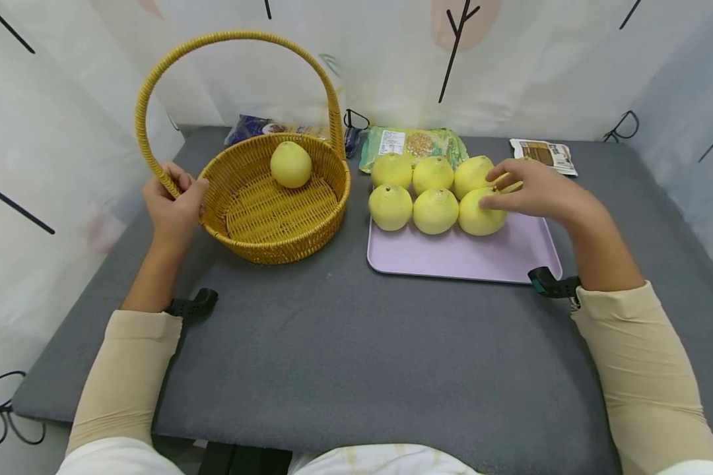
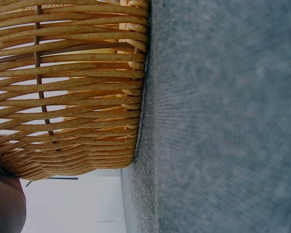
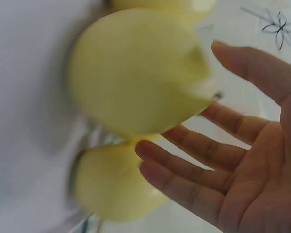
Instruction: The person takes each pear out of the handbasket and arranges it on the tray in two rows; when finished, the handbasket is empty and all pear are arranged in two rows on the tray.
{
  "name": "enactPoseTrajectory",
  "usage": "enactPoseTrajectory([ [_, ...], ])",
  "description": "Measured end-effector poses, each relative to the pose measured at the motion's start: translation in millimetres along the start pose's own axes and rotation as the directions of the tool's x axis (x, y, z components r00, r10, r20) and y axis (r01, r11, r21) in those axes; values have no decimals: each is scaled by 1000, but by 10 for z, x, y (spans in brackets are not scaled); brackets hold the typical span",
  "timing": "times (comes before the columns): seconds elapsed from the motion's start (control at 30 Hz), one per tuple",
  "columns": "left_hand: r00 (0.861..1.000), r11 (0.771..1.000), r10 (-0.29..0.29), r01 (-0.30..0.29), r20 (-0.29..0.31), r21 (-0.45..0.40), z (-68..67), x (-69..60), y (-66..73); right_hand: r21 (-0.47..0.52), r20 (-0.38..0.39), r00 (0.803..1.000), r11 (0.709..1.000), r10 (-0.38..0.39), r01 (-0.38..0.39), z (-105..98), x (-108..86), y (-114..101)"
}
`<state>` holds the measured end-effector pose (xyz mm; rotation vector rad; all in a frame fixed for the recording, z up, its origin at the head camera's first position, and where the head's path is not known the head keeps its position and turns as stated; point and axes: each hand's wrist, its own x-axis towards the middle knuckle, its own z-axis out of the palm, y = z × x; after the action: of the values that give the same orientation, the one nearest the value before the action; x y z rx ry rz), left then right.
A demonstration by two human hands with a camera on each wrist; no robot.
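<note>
My left hand (image 1: 176, 206) grips the lower end of the handle of a yellow wicker basket (image 1: 267, 253), at its left rim. One pear (image 1: 290, 164) lies inside at the back; the weave (image 2: 87, 92) fills much of the left wrist view. On the right, my right hand (image 1: 537, 190) hovers over a lilac tray (image 1: 463, 259) with several yellow-green pears in two rows. Its thumb and fingers are spread around the front right pear (image 1: 478, 214), without a clear grip. In the right wrist view the fingers (image 3: 199, 145) stand beside a pear (image 3: 136, 73); another pear is partly hidden behind the hand.
A green food packet (image 1: 416, 144) lies behind the tray and a brown-and-white packet (image 1: 544, 156) at the back right. Behind the basket is a dark blue packet (image 1: 255, 127). The grey table (image 1: 356, 356) meets a patterned white curtain (image 1: 392, 66).
</note>
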<state>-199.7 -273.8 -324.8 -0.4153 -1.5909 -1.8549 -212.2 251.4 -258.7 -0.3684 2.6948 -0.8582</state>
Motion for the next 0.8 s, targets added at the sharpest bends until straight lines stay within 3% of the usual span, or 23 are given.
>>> enactPoseTrajectory([
  [0.2, 1000, 1000, -6, 6, 0, 3, 4, 4, 20, -45, -42, 996, 996, -84, 82, -7, 118, -487],
  [0.4, 1000, 1000, -4, 4, 4, 20, 6, 3, 23, -39, 13, 985, 984, -173, 174, 156, 344, -1117],
  [0.5, 1000, 1000, -3, 3, 2, 17, -2, 5, 13, -52, 51, 967, 966, -249, 252, 257, 537, -1391],
  [0.63, 1000, 1000, -2, 3, -3, 14, -9, 10, -1, -87, 121, 930, 929, -348, 359, 426, 824, -1695],
  [0.7, 1000, 1000, 1, 0, -6, 18, -11, 13, -8, -123, 159, 913, 910, -376, 397, 532, 966, -1822],
  [0.8, 1000, 1000, 6, -6, -2, 25, -8, 21, -13, -210, 200, 909, 890, -366, 405, 691, 1164, -1991],
])
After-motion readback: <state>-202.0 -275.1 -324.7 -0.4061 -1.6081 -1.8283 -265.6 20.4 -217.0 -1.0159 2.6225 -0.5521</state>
